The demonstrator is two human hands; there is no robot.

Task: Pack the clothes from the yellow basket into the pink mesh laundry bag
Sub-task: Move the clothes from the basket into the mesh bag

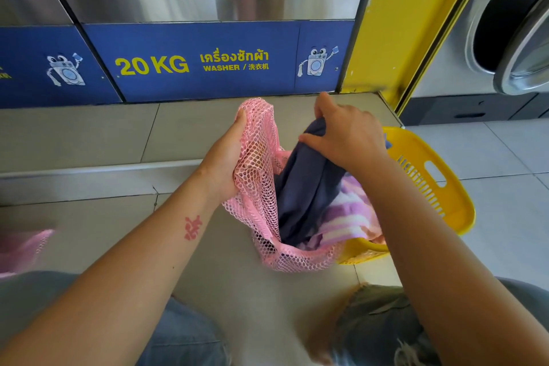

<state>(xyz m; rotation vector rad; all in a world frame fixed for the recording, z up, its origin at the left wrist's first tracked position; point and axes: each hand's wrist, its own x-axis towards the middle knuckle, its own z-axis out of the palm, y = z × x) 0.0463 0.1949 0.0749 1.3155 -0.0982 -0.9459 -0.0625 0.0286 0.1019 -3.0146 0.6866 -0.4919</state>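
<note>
My left hand (228, 157) holds the left edge of the mesh laundry bag (258, 202), with the washer (208, 62) behind it. To its right, my right hand (347, 134) grips a garment (306, 187) hanging into the bag's mouth. The basket (439, 187) sits just right of the bag, with more clothes (353, 217) in it.

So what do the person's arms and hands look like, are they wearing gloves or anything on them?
No gloves: the left hand and right hand are bare, with no ring, watch or bracelet showing. The left forearm and right forearm are bare too, with no sleeve in view. The only marking is a red mark, like a stamp or tattoo, on the left forearm.
</note>
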